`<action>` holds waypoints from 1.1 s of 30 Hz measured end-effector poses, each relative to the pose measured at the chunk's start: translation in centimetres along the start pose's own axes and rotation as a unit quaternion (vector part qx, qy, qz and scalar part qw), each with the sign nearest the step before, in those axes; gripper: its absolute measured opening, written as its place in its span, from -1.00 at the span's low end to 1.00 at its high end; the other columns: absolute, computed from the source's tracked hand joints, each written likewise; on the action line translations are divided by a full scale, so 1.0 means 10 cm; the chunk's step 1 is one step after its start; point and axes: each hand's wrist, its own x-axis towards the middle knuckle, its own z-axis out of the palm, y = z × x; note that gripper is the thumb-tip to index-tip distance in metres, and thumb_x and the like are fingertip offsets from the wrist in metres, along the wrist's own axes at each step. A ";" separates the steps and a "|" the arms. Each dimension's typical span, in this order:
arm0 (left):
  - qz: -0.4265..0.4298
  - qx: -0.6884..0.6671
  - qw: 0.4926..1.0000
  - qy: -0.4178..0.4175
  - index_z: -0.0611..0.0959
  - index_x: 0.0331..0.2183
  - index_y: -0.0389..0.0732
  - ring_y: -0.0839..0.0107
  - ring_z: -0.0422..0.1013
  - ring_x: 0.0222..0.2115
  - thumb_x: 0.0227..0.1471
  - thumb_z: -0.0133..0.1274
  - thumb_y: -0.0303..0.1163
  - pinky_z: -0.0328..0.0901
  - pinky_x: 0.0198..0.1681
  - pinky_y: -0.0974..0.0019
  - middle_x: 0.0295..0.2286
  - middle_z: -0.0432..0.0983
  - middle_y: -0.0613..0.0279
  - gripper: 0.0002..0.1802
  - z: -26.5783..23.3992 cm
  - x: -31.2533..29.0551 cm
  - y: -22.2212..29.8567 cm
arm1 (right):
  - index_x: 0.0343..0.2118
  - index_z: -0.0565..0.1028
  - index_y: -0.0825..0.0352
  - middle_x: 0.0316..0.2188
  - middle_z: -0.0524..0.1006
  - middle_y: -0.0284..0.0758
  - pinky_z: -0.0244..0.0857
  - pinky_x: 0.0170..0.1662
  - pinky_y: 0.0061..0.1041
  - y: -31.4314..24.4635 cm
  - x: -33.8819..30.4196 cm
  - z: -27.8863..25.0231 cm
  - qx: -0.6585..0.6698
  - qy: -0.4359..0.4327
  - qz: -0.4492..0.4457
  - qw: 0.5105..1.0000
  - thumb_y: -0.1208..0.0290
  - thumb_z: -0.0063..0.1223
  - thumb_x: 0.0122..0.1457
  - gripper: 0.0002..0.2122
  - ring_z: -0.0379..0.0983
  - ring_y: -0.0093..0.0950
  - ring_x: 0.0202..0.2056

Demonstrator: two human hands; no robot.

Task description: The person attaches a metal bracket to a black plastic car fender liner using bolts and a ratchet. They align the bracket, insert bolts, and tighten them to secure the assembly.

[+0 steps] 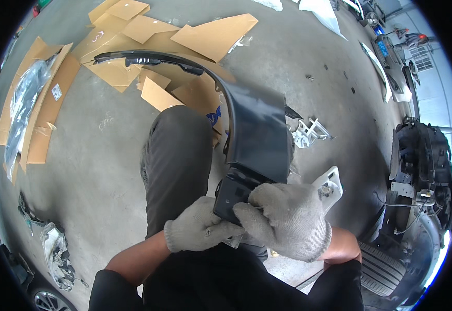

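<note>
A long curved black car body panel (257,129) arches from the upper left down to my lap. My right hand (288,217), in a grey knit glove, grips the panel's lower end from the right. My left hand (197,228), also gloved, holds the same lower end from the left, fingers curled under it. The two hands touch each other at the panel's bottom edge. My knee in grey trousers (179,155) is raised beside the panel on the left.
Flattened cardboard pieces (148,36) lie on the concrete floor behind the panel, and more cardboard with plastic wrap (31,103) at the left. White brackets (309,132) lie to the right. A stripped car front with a tyre (418,207) stands at the right.
</note>
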 end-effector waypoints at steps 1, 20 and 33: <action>0.058 0.072 0.996 0.009 0.63 -0.30 -0.26 0.47 0.52 -0.51 0.22 0.09 -0.36 0.41 -0.41 0.37 -0.52 0.58 0.30 -0.84 -0.01 0.03 -0.02 | -0.39 0.63 0.28 -0.52 0.57 -0.24 0.45 -0.47 -0.41 -0.04 0.02 -0.04 0.016 -0.036 0.037 0.999 0.40 0.20 0.10 -0.91 0.59 -0.31 -0.50; -0.078 -0.056 0.995 0.001 0.62 -0.18 -0.28 0.46 0.49 -0.45 0.27 0.06 -0.26 0.39 -0.32 0.33 -0.46 0.57 0.23 -0.73 -0.10 -0.12 0.08 | -0.48 0.52 0.28 -0.66 0.47 -0.31 0.36 -0.64 -0.44 -0.01 0.16 -0.27 -0.125 -0.126 -0.116 0.977 0.42 0.22 0.04 -0.90 0.52 -0.40 -0.62; -0.242 -0.382 0.872 -0.190 0.60 -0.23 -0.21 0.71 0.23 -0.70 0.23 0.08 -0.10 0.11 -0.69 0.56 -0.53 0.46 0.38 -0.66 -0.12 -0.21 -0.05 | -0.48 0.52 0.34 -0.61 0.49 -0.29 0.42 -0.56 -0.43 -0.15 0.40 -0.26 -0.201 -0.300 -0.169 0.917 0.40 0.22 -0.07 -0.85 0.55 -0.41 -0.55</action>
